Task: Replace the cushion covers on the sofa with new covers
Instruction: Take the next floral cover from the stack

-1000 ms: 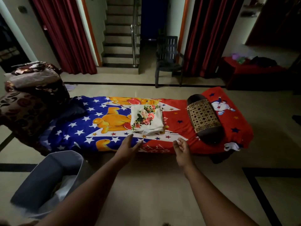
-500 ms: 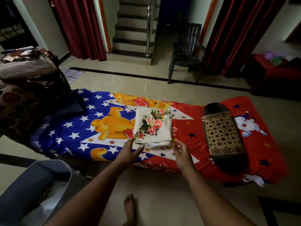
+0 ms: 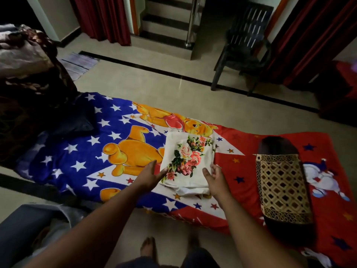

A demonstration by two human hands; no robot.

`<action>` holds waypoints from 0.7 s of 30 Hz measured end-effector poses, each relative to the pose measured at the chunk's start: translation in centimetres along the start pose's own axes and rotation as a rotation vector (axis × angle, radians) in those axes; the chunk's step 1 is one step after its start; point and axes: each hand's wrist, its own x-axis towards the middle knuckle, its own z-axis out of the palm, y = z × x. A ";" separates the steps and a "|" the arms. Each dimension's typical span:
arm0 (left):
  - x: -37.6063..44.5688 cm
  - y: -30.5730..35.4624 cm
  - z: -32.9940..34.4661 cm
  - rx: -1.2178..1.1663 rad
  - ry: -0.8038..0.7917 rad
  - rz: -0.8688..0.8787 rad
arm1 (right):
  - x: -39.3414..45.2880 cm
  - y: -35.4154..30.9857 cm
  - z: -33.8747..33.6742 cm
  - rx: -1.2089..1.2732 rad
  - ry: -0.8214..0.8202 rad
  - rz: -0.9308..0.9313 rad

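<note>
A person reaches with both bare hands toward a folded white cover printed with roses (image 3: 188, 161), which lies flat on a low mattress (image 3: 241, 171) spread with a blue, white and red cartoon-bear sheet. The left hand (image 3: 149, 176) comes in at about 8 o'clock of the cover, its fingers (image 3: 162, 172) straight and slightly apart, tips at the cloth's left edge; whether they touch it cannot be told. The right hand (image 3: 215, 181) sits at about 5 o'clock of the cover, over its lower right corner, palm turned inward, fingers (image 3: 206, 175) loosely spread and holding nothing. The cover lies between the two hands, its floral print facing up.

At 3 o'clock of the cover, well apart from it, a dark cushion with a gold lattice panel (image 3: 282, 187) rests lengthwise on the red end of the sheet. At 9 o'clock, dark folded cloth (image 3: 77, 122) lies on the blue, starred end, beside a heap of patterned bedding (image 3: 25, 60). A grey bag (image 3: 23, 227) stands on the tiled floor at 7 o'clock. A dark plastic chair (image 3: 245, 45) stands at 1 o'clock, near red curtains (image 3: 104, 16) and a staircase. The person's bare feet (image 3: 147, 248) show at the bottom edge.
</note>
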 end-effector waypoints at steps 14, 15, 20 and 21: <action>16.8 -0.3 9.7 -0.014 0.028 -0.291 | 22.2 9.5 2.9 -0.153 -0.274 0.230; 18.0 -0.6 10.9 0.010 0.008 -0.308 | 23.2 10.7 3.0 -0.172 -0.286 0.256; 21.8 -2.6 15.3 0.050 -0.110 -0.366 | 26.3 16.0 3.8 -0.272 -0.295 0.391; 22.4 -3.1 15.9 0.060 -0.124 -0.368 | 26.7 16.8 4.1 -0.281 -0.278 0.407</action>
